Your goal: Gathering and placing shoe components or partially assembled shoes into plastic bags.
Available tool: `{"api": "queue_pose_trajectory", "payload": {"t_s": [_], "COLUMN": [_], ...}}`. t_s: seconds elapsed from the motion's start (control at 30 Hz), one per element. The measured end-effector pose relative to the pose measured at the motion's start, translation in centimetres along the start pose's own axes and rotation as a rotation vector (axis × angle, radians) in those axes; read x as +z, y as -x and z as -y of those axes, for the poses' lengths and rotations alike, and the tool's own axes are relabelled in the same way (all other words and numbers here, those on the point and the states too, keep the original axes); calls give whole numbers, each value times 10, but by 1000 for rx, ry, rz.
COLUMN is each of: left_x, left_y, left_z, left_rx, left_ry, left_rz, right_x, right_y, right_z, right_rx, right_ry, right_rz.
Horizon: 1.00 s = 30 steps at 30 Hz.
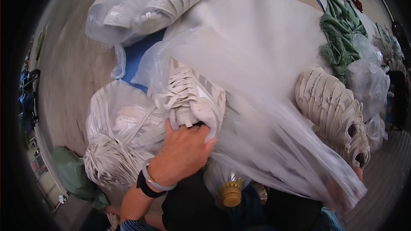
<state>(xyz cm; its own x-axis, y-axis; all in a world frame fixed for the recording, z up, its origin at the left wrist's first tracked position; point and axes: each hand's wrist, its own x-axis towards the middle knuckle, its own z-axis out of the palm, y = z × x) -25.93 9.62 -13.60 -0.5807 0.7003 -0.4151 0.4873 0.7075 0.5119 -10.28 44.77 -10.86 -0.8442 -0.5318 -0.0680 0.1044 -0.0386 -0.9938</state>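
My left hand point(184, 149), with a pale bangle and a black band at the wrist, grips a stack of off-white shoe uppers point(195, 94). Its fingers are tucked into the collar opening of the nearest upper. Low on the right, my right hand point(358, 173) pinches the edge of a large clear plastic bag point(274, 141) and pulls it taut; most of that hand is hidden behind the film. The bag spreads over the white sheet, its film touching the stack. Beside my left hand, another clear bag point(124, 115) holds more uppers, with a bundle of loose laces point(113, 158) hanging from it.
A filled bag of white uppers point(150, 10) lies at the far left of the white sheet point(257, 21). On the right are another stack of uppers point(327, 102), a green cloth point(340, 34) and crumpled plastic bags point(368, 77). A gold-capped clear bottle point(231, 192) stands near my lap.
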Motion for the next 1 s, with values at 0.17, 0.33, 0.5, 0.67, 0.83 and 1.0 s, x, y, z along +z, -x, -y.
{"api": "queue_pose_trajectory", "payload": {"t_s": [0.17,0.33,0.5,0.67,0.83,1.0], "left_x": [29,36,51,83,70,23], "left_y": [-5,-11,-5,-6,-5,18], "left_z": [-21,-7,-1,1,-8,27], "left_rx": [34,-16,-50,116,-59,-47], "left_ry": [-192,-134,-109,-55,-257,542], "left_rz": [-92,-12,45,-373,-97,-204], "right_x": [-5,7,38,80,82,72], "right_y": [30,-68,-148,-218,-252,-256], "right_z": [9,30,85,-34,-75,-85], "right_rx": [336,582,305,435,535,427], "right_ry": [775,1063,183,645,735,638], "right_rz": [-582,-780,-64,-81,-194,-228]}}
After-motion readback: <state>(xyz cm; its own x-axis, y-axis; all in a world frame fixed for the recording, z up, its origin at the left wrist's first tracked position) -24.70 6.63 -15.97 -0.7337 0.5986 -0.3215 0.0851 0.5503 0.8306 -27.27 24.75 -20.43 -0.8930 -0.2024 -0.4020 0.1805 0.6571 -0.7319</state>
